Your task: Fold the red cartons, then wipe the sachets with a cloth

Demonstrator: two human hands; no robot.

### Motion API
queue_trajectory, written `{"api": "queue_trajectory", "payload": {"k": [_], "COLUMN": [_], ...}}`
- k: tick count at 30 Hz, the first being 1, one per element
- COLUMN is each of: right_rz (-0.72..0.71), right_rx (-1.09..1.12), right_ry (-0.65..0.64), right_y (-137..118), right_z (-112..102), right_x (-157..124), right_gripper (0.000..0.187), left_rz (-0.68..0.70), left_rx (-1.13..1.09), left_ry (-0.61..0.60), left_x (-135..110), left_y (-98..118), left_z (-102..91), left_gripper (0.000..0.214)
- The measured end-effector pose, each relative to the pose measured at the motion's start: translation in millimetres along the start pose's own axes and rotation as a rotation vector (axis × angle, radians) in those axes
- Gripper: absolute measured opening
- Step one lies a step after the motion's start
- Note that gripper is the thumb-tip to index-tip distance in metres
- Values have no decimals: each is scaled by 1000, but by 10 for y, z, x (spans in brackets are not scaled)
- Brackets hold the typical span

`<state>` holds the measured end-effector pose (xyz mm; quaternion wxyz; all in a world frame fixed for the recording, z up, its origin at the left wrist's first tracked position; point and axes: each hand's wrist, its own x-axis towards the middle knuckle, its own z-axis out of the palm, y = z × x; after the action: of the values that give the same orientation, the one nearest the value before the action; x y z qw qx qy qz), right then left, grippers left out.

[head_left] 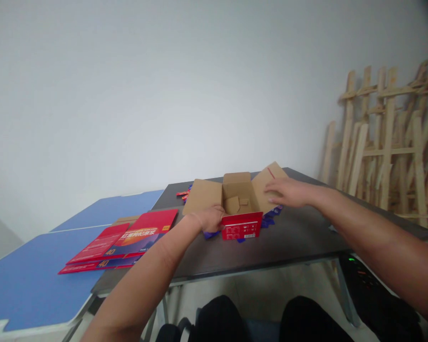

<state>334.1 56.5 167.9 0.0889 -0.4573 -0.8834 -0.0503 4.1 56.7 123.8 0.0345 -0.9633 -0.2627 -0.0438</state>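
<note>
An opened cardboard box (241,227), red with white print outside and plain brown inside, stands in front of me with its top flaps spread. My left hand (211,218) grips the box at its near left corner, beside the left flap (203,195). At the right flap (263,187), my right hand (286,191) has its fingers stretched out against or just over the brown surface; exact contact is hard to see. Folded cardboard pieces show on the box floor. Blue-purple sachets (269,218) lie around and partly beneath the box.
Flattened red and blue cartons (142,237) are stacked at left, across the dark table (199,261) and the blue table (39,280). More red and blue packets (183,194) lie behind the left flap. Wooden frames (388,142) lean on the wall at right.
</note>
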Motion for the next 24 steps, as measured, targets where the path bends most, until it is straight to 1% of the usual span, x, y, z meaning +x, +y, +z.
{"api": "queue_trajectory", "payload": {"k": [3,6,9,12,13,15,17,19,22,24], "right_rz": [104,186,201,207,210,208,212,223,237,206], "right_rx": [-1,42,138,210,217,203,155,76,-82,-159], "right_ry": [13,-6,-28,-60,-70,-80,-75,-79,-95,-54], "right_y": [156,255,283,270,266,261,247,198,18,-171], "right_z": [257,564,846,1008,1021,982,869,713,468,343], "right_x": [-125,-207,-258,-267,-255,-202,-114,-4,174,297], "right_gripper": [68,77,79,79,79,74,64,55,45,41], "left_rz": [116,116,92,70,63,52,51,66,72,73], "left_rx": [17,41,27,8,10,24,54,87,110,119], "left_ry": [-32,-31,-28,-38,-45,-61,-73,-84,-94,-106], "left_x": [-35,-47,-43,-31,-27,-22,-22,-25,-22,-12], "left_y": [-25,-12,17,30,28,20,17,27,66,95], "left_z": [79,73,43,41,47,59,62,50,19,6], "left_gripper": [14,17,17,15,15,14,13,13,11,11]}}
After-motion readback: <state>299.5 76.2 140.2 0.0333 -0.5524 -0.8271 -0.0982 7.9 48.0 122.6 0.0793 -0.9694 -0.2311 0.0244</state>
